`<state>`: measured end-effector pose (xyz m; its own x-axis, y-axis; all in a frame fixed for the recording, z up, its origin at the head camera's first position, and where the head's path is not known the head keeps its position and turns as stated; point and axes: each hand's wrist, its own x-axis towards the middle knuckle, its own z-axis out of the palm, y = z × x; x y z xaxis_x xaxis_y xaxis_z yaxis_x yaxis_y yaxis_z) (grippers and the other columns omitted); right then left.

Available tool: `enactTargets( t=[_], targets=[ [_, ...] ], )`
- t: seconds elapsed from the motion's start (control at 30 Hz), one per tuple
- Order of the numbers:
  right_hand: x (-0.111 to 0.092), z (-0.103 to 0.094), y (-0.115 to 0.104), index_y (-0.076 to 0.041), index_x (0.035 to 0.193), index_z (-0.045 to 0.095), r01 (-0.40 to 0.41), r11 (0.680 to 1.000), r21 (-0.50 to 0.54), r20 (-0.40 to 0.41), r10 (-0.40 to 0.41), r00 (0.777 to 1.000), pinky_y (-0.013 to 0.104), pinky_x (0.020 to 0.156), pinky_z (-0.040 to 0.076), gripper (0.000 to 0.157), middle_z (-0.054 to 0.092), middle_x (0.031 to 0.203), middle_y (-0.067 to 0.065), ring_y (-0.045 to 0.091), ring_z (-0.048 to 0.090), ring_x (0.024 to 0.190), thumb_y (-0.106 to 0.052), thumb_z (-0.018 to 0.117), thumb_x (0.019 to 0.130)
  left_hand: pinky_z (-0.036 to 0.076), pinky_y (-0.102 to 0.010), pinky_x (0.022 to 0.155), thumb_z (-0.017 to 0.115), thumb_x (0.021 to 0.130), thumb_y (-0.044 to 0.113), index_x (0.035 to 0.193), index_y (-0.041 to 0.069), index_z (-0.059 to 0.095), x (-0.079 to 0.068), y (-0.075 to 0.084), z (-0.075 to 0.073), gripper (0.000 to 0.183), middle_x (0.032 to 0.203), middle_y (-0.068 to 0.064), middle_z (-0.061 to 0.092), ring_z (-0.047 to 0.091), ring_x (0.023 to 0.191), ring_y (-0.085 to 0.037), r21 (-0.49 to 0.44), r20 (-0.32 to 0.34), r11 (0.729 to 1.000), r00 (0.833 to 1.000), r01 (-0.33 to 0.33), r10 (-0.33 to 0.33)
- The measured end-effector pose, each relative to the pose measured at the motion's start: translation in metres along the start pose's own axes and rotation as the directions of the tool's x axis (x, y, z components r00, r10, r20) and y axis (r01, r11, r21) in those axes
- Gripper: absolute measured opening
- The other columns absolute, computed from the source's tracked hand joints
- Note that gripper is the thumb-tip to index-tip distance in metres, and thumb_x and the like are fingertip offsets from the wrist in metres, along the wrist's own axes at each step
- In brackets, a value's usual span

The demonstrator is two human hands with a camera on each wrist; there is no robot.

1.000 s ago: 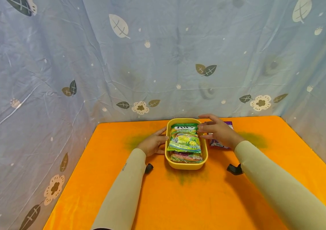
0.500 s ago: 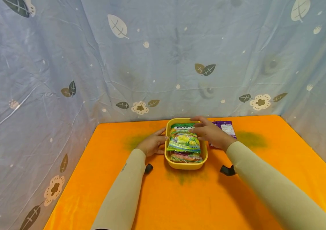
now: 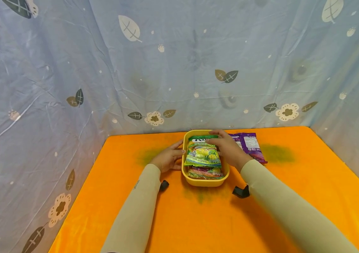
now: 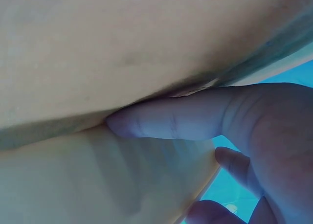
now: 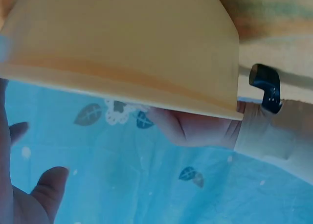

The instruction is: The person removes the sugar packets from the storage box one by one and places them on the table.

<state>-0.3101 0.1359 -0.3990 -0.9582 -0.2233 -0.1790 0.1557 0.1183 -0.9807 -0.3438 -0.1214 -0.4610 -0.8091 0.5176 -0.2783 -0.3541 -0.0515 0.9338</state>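
A yellow rectangular box point(image 3: 203, 183) stands near the table's far edge. Inside, a green candy packet point(image 3: 202, 154) lies on top of a reddish candy packet point(image 3: 205, 172). My left hand point(image 3: 168, 159) touches the box's left wall with extended fingers; in the left wrist view its thumb point(image 4: 168, 119) lies straight along that wall. Over the right rim reaches my right hand point(image 3: 230, 148), its fingertips at the green packet's upper right corner. In the right wrist view its fingers point(image 5: 49, 187) are spread apart, with the box wall point(image 5: 132, 33) beside them.
Two purple packets point(image 3: 252, 144) lie on the orange table point(image 3: 198, 225) right of the box, partly behind my right hand. A patterned blue curtain point(image 3: 179, 70) rises behind the table and along both sides. Black wrist mounts point(image 3: 241, 192) jut from the sleeves.
My right hand has moved left from beside the box to over its right rim and the green packet, uncovering more of the purple packets. My left hand stays against the box.
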Motion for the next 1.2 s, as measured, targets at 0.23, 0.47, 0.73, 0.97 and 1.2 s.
enactTargets(
  t=[0.23, 0.47, 0.73, 0.97, 1.2],
  targets=[
    [0.001, 0.0, 0.003, -0.013, 0.143, 0.039, 0.011, 0.997, 0.077, -0.022, -0.009, 1.0, 0.049, 0.107, 0.028, 0.06, 0.038, 0.141, 0.009, 0.035, 0.036, 0.131, -0.035, 0.062, 0.092, 0.05, -0.053, 0.083, 0.055, 0.098, 0.021, 0.151, 0.038, 0.024, 0.0, 0.0, -0.001, 0.064, 0.143, -0.003, 0.043, 0.053, 0.119, -0.025, -0.001, 0.001, 1.0, 1.0, -0.001, 0.001],
    [0.004, -0.002, 0.007, -0.004, 0.141, 0.041, 0.019, 0.975, 0.221, -0.037, -0.011, 0.999, 0.048, 0.109, 0.023, 0.051, 0.036, 0.145, 0.011, 0.037, 0.029, 0.135, -0.026, 0.055, 0.097, 0.049, -0.053, 0.083, 0.054, 0.098, 0.02, 0.152, 0.037, 0.024, 0.001, -0.001, -0.001, 0.064, 0.143, -0.005, 0.043, 0.052, 0.12, -0.025, 0.003, 0.004, 1.0, 1.0, -0.005, 0.005],
    [0.007, -0.002, 0.011, -0.01, 0.143, 0.042, 0.022, 0.981, 0.191, 0.023, -0.027, 0.999, 0.038, 0.097, 0.037, 0.049, 0.035, 0.142, 0.01, 0.026, 0.042, 0.11, -0.021, 0.055, 0.097, 0.05, -0.053, 0.083, 0.055, 0.098, 0.02, 0.151, 0.038, 0.025, 0.0, 0.001, 0.0, 0.064, 0.141, -0.003, 0.045, 0.053, 0.118, -0.025, -0.001, -0.004, 1.0, 1.0, 0.005, -0.005],
    [0.01, 0.003, 0.017, -0.018, 0.145, 0.039, -0.035, 0.977, 0.21, 0.095, 0.015, 0.995, 0.041, 0.086, 0.051, 0.054, 0.035, 0.137, 0.014, 0.035, 0.052, 0.112, -0.014, 0.058, 0.095, 0.049, -0.054, 0.083, 0.055, 0.098, 0.021, 0.152, 0.037, 0.023, 0.001, 0.0, 0.001, 0.065, 0.141, -0.005, 0.044, 0.053, 0.119, -0.025, 0.003, 0.012, 1.0, 1.0, 0.003, -0.003],
    [0.014, 0.004, 0.017, -0.025, 0.146, 0.038, -0.051, 0.989, 0.139, 0.167, 0.027, 0.986, 0.044, 0.086, 0.05, 0.062, 0.032, 0.136, 0.014, 0.037, 0.052, 0.112, -0.013, 0.065, 0.091, 0.049, -0.053, 0.083, 0.052, 0.099, 0.02, 0.153, 0.036, 0.021, 0.001, 0.001, 0.001, 0.064, 0.142, -0.005, 0.043, 0.05, 0.122, -0.023, 0.021, 0.003, 1.0, 1.0, 0.004, -0.004]
  ],
)
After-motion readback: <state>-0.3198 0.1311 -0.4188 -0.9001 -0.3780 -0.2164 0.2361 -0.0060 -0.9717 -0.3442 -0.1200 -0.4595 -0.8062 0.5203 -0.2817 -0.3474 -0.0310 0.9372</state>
